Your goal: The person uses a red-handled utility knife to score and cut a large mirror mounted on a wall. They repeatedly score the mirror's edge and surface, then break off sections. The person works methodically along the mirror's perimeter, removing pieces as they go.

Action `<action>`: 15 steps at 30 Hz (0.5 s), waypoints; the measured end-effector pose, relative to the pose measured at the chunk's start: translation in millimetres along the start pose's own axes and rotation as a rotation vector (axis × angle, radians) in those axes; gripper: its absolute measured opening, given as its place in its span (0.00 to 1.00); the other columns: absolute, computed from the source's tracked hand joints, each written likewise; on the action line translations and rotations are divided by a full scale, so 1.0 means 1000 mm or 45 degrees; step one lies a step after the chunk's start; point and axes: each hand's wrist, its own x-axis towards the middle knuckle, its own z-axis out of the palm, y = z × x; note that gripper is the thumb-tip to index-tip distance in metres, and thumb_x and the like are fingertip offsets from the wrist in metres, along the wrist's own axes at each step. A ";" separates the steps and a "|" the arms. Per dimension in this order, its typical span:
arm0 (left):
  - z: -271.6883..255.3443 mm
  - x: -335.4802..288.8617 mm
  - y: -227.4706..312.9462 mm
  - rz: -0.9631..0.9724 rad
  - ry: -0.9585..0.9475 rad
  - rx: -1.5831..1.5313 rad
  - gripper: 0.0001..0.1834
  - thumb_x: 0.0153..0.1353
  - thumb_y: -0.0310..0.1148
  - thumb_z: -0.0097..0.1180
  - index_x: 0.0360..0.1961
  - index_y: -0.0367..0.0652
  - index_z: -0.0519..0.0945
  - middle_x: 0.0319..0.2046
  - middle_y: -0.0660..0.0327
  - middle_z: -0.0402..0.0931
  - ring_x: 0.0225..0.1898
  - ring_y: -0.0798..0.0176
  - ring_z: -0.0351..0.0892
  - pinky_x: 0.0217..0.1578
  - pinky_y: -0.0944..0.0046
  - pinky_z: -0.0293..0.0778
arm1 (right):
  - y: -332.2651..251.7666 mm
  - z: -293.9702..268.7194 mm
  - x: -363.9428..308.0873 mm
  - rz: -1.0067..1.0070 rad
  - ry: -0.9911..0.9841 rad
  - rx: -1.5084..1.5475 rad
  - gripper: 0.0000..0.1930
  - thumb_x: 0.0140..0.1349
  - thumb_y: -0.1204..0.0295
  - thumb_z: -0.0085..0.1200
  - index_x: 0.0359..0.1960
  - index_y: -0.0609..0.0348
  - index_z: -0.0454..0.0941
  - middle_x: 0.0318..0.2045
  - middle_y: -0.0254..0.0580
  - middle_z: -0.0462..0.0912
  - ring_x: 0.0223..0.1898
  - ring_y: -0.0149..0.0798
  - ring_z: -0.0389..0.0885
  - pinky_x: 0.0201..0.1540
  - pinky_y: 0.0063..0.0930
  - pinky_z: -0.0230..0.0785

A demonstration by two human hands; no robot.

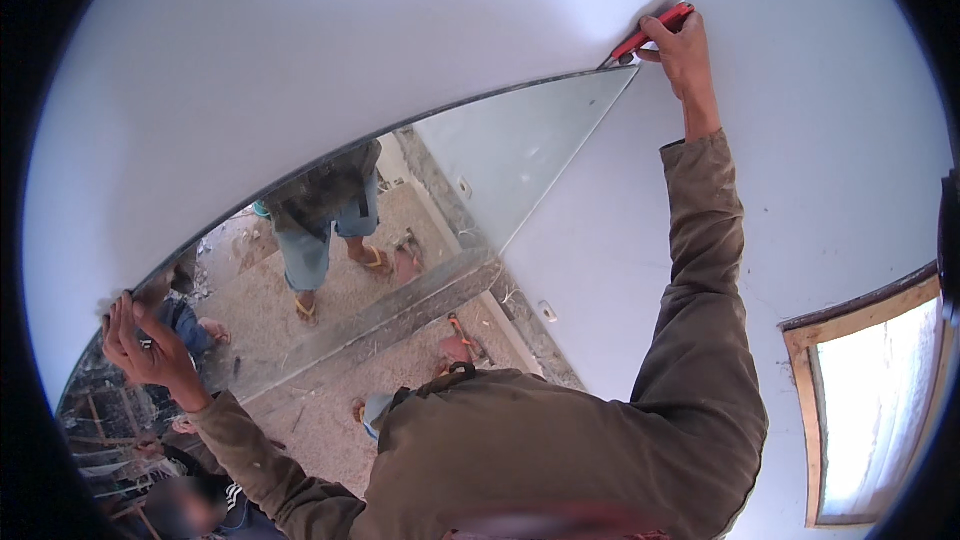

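Observation:
A large mirror (520, 145) stands against the white wall, its dark top edge curving across the view. My right hand (685, 55) is closed round a red utility knife (655, 32). The knife's tip meets the wall at the mirror's upper right corner. At the far left, my left hand (150, 345) rests on the mirror's top edge with its fingers stretched out and thumb apart. Legs in blue shorts and yellow sandals show in the mirror as a reflection.
A wood-framed window (870, 400) is at the right. An orange-handled tool (460, 330) lies on the rough floor (320, 430) below the mirror. Another person (190, 500) in dark clothes with white stripes is at the lower left. A small socket (546, 311) sits low on the right wall.

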 end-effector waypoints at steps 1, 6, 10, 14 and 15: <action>0.000 0.000 0.000 -0.004 -0.011 0.026 0.10 0.72 0.30 0.60 0.50 0.40 0.87 0.45 0.60 0.85 0.50 0.57 0.82 0.58 0.51 0.79 | 0.001 -0.002 0.001 -0.018 0.025 -0.050 0.25 0.60 0.69 0.68 0.46 0.75 0.65 0.39 0.50 0.78 0.36 0.40 0.87 0.31 0.32 0.87; 0.001 -0.003 -0.002 -0.009 -0.009 0.001 0.10 0.72 0.30 0.61 0.49 0.40 0.87 0.44 0.60 0.85 0.50 0.57 0.82 0.58 0.51 0.79 | 0.000 -0.009 0.002 -0.110 -0.124 -0.181 0.25 0.60 0.67 0.68 0.48 0.71 0.68 0.36 0.46 0.81 0.34 0.38 0.86 0.33 0.30 0.85; 0.008 -0.005 -0.005 0.029 0.063 0.045 0.09 0.71 0.30 0.61 0.47 0.39 0.88 0.44 0.60 0.86 0.50 0.58 0.83 0.58 0.50 0.78 | 0.001 -0.009 0.005 -0.030 0.002 -0.217 0.26 0.61 0.66 0.67 0.49 0.73 0.68 0.37 0.49 0.81 0.35 0.37 0.86 0.34 0.29 0.85; 0.008 -0.006 -0.008 0.036 0.067 0.056 0.09 0.71 0.31 0.62 0.46 0.40 0.88 0.43 0.61 0.86 0.50 0.58 0.84 0.58 0.50 0.78 | 0.001 -0.011 0.005 -0.124 -0.071 -0.180 0.26 0.62 0.65 0.67 0.49 0.73 0.67 0.37 0.50 0.81 0.35 0.37 0.86 0.34 0.30 0.85; 0.007 -0.005 -0.008 0.018 0.079 0.016 0.09 0.71 0.31 0.62 0.46 0.40 0.88 0.43 0.62 0.86 0.49 0.58 0.84 0.57 0.50 0.78 | -0.001 -0.012 0.004 -0.116 -0.074 -0.195 0.26 0.62 0.65 0.67 0.49 0.73 0.67 0.37 0.50 0.81 0.36 0.38 0.86 0.34 0.30 0.85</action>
